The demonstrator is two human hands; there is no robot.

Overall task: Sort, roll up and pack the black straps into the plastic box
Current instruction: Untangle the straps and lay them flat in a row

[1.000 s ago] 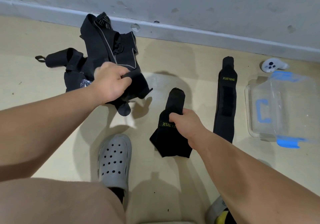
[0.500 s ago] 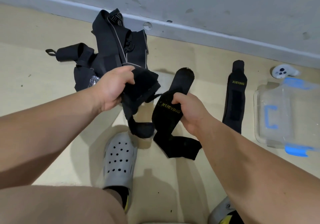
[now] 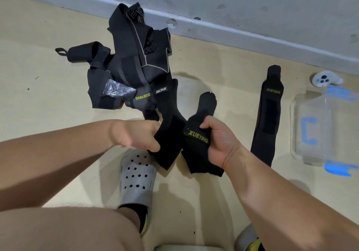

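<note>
Head view: left hand grips a soft black fabric strap; right hand clutches a XUEYING-labelled strap. Tangled pile at eleven o'clock, clear plastic box at three.

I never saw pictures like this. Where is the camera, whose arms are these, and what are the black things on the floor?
There is no machine here: a person wears a camera on the head, so the view looks down at their own arms. The left hand grips one black strap that runs up toward a tangled pile of straps near the wall. The right hand grips another strap marked XUEYING. A third strap lies flat on the floor, beside the clear plastic box with blue clips. A white controller lies beyond the box, and a grey shoe shows below the hands.
</note>
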